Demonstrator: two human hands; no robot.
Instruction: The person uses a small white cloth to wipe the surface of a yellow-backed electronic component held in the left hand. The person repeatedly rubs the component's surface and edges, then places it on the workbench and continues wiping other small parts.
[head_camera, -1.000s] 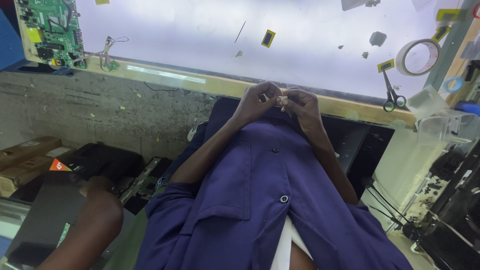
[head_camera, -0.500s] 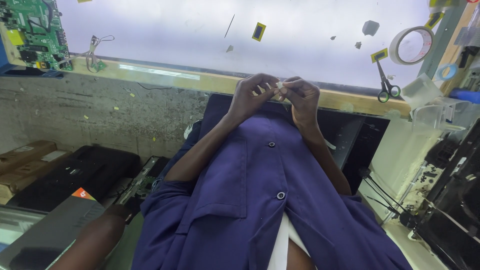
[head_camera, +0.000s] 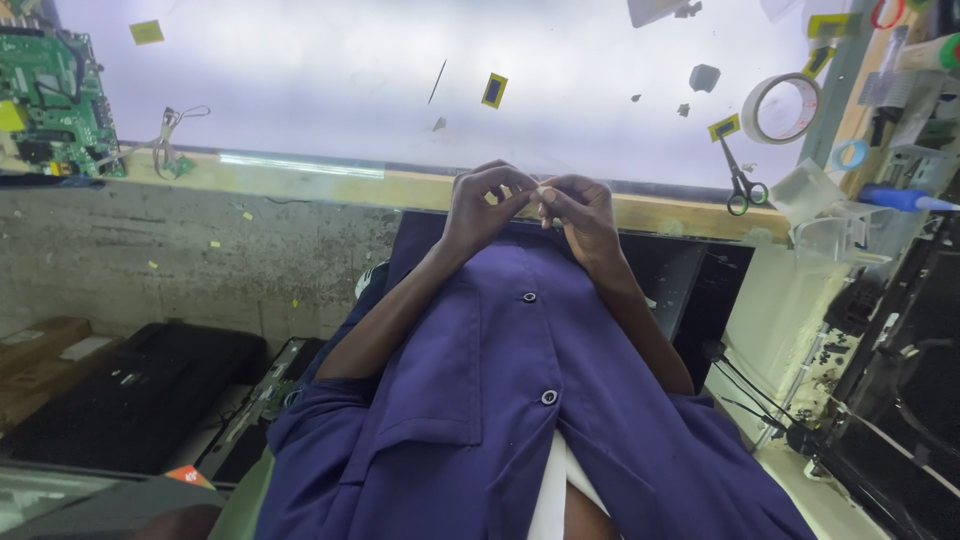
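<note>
Since the earlier frames the view has drifted a little, so the two hands now sit closer to the middle of the picture, but they stay joined in front of the purple buttoned coat, just below the wooden edge of the lit white worktop. The left hand has its fingers curled, thumb and forefinger pinched toward the right hand, whose fingers are likewise bent and pinched. Between the fingertips a tiny pale piece shows, gripped by both hands; it is too small to tell what it is.

On the worktop lie a green circuit board at the far left, a small bundle of wires beside it, a yellow-edged chip above the hands, a roll of pale tape and black-handled scissors to the right. A blue-capped pen rests on clear plastic trays at the right edge. Below the bench, a black flat case and brown cardboard lie at the left, and black cables run at the right.

The coat covers the lower arms partly and hides most of the floor; the circuit board is cut off by the frame.
</note>
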